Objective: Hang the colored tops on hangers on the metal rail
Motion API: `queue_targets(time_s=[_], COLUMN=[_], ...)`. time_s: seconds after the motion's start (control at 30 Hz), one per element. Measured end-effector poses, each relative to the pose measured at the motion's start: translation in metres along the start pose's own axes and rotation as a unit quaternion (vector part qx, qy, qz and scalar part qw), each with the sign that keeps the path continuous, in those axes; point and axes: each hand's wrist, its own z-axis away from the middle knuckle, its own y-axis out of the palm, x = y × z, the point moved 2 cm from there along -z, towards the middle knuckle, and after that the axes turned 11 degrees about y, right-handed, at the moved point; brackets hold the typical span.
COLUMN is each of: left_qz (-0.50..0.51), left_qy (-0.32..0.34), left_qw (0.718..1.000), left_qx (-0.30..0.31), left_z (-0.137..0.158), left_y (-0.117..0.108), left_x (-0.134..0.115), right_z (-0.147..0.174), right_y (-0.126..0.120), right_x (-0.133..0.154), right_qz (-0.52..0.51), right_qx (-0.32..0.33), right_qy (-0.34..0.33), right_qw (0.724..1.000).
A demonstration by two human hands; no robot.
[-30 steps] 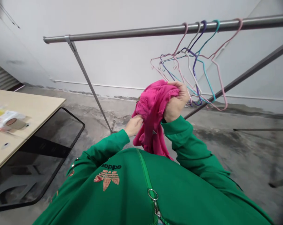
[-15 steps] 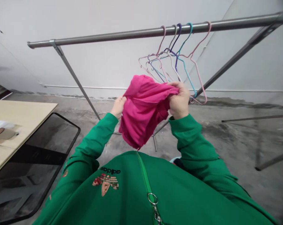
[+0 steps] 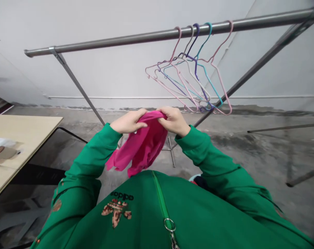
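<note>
A bright pink garment (image 3: 147, 147) hangs in folds between my hands, in front of my chest; its exact kind cannot be made out. My left hand (image 3: 130, 121) pinches its upper edge on the left, thumb on the near side. On the right, my right hand (image 3: 173, 120) grips the same edge, fingers over the top and thumb below. The two hands are close together. Several wire hangers (image 3: 195, 69) in pink, white, purple and turquoise hang from the metal rail (image 3: 107, 42) beyond my right hand, apart from the garment.
A light wooden table (image 3: 37, 124) stands at the left, with a tape roll (image 3: 5, 152) on it. Slanting rack legs (image 3: 79, 88) run down to the concrete floor (image 3: 240, 152). Behind the rack is a pale wall (image 3: 120, 72). Some cloth (image 3: 198, 180) shows low beside my right side.
My hands have come down and closer together. The garment, earlier spread out and held up between them, now droops lower and to the left, bunched at its upper edge.
</note>
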Motion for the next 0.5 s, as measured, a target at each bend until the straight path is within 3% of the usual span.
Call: queue_targets(time_s=[0.07,0.1,0.17,0.23,0.27,0.33,0.4,0.5], left_qz=[0.052,0.065,0.036,0.003,-0.013,-0.047,-0.083,-0.114], left_qy=[-0.024,-0.052,-0.138,-0.185,-0.187,-0.168,-0.145,-0.12], left_qw=[0.998,0.996,0.984,0.968,0.965,0.968,0.972,0.972], left_qx=[0.007,-0.012,-0.102,-0.167,-0.183,-0.18,-0.165,-0.165], left_z=[0.023,0.035,0.057,0.074,0.08,0.084,0.082,0.071], left_y=[0.006,0.011,0.02,0.029,0.033,0.039,0.041,0.038], left_x=[0.019,0.028,0.044,0.051,0.051,0.047,0.041,0.034], right_z=[0.002,0.003,0.002,-0.004,-0.01,-0.028,-0.054,-0.098], right_y=[0.004,0.007,0.012,0.007,-0.002,-0.03,-0.058,-0.078], right_x=[0.003,0.003,0.001,-0.002,-0.004,-0.012,-0.026,-0.06], right_qz=[0.05,0.07,0.091,0.09,0.091,0.117,0.177,0.246], right_qx=[-0.056,-0.051,0.026,0.082,0.067,-0.045,-0.148,-0.182], right_qy=[-0.009,-0.007,-0.012,-0.034,-0.041,-0.021,0.034,0.153], right_qw=[0.997,0.996,0.995,0.992,0.993,0.992,0.973,0.94])
